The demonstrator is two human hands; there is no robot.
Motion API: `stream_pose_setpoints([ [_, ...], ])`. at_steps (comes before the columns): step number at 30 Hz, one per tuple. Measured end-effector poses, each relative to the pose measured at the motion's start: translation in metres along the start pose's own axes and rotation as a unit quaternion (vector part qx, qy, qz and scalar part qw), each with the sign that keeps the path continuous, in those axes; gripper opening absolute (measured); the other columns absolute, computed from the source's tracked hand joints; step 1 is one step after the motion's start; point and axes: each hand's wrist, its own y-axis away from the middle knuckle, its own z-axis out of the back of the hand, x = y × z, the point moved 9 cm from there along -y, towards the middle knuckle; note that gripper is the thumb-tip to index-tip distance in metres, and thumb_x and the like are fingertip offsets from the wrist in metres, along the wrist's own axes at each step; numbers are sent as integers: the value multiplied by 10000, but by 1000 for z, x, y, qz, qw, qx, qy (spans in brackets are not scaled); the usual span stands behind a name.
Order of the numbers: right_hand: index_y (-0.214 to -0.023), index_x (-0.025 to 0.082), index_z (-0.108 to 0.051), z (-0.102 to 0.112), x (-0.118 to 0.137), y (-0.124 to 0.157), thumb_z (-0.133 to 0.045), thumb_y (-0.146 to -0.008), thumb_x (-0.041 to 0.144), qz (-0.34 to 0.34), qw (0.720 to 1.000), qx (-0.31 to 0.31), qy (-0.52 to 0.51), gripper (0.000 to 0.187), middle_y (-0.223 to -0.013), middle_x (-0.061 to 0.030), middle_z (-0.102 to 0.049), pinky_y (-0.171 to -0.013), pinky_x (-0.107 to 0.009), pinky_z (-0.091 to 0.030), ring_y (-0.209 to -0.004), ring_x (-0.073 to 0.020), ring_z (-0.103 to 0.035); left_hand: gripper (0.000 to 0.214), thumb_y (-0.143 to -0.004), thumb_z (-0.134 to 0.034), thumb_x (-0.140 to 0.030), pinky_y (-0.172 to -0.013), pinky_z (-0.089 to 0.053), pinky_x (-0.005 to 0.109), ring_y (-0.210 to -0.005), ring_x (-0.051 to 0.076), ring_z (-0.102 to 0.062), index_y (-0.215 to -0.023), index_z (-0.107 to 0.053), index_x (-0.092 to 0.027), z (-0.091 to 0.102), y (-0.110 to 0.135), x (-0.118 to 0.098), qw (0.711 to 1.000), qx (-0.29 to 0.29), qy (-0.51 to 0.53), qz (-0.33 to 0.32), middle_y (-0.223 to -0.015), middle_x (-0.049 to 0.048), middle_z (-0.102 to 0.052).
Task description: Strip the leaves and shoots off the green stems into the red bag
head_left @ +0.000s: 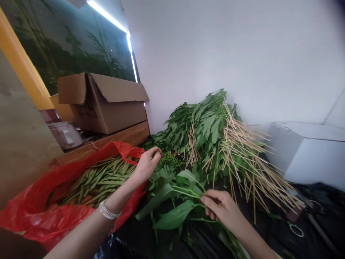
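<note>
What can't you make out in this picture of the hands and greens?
In the head view:
- Whatever the left hand pinches: its own fingers hide it.
- The far ends of the leafy stems by the right hand: cut off by the bottom edge.
- The lower green pods: hidden by those above and the red plastic bag.
- The inside of the cardboard box: hidden by its flaps and walls.

Produce prep corner, likely a shop back room; can't confirm. Evidence: leafy greens (205,133) heaped on black plastic sheeting (205,241), green beans (99,180) in a red plastic bag (29,212), cardboard box (102,108) left of centre. Upper left: bamboo-print wall panel (67,39), LED strip light (107,16).
</note>
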Motion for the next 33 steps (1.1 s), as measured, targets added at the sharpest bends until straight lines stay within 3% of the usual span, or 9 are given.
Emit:
stream_pose_setpoints([
  [4,-724,165,-635,-4,-1,-1,-582,-795,532,-13,1000,1,-6,378,-528,23,-580,-424,-195,-312,-435,-82,-489,241,-923,-407,-317,-604,-387,221,-645,125,-470,-791,-547,-170,-17,28,-22,992,119,28,-34,-683,-25,-521],
  [8,-721,171,-623,-7,0,1,-583,-798,523,-18,1000,5,-15,362,-526,29,-578,-421,-192,-305,-428,-79,-479,187,-936,-469,-269,-727,-434,251,-780,147,-548,-858,-603,-163,-44,59,-51,975,189,-3,-117,-824,18,-598],
  [14,-746,171,-632,-11,1,4,-584,-825,460,-4,1000,17,-11,303,-536,29,-580,-438,-195,-313,-444,-82,-481,207,-962,-459,-225,-820,-414,300,-908,177,-553,-1047,-643,-185,-78,82,-72,916,244,-118,-296,-919,49,-664],
  [21,-648,189,-616,-13,-5,-1,-561,-840,378,37,996,5,82,275,-537,19,-589,-497,-224,-375,-514,-122,-535,131,-934,-513,-206,-758,-378,330,-837,197,-564,-979,-636,-199,-102,102,-69,833,266,-280,-395,-857,37,-648],
  [28,-747,208,-687,-1,10,0,-572,-831,359,84,981,-32,170,208,-720,-15,-694,-660,-278,-429,-697,-190,-619,88,-865,-588,-258,-728,-360,342,-731,194,-543,-833,-579,-176,-103,98,-62,813,261,-332,-401,-826,33,-610],
  [31,-797,213,-689,0,6,-2,-547,-844,360,78,986,-25,143,210,-773,-24,-711,-670,-290,-456,-702,-197,-637,86,-840,-598,-255,-733,-363,343,-726,194,-531,-801,-569,-184,-99,88,-55,827,258,-333,-372,-798,27,-596],
  [33,-802,207,-679,-3,2,-3,-538,-846,373,64,993,-10,98,222,-743,-26,-702,-605,-279,-463,-623,-177,-622,74,-828,-585,-220,-740,-371,332,-753,194,-520,-768,-554,-190,-95,82,-49,852,257,-306,-337,-796,21,-582],
])
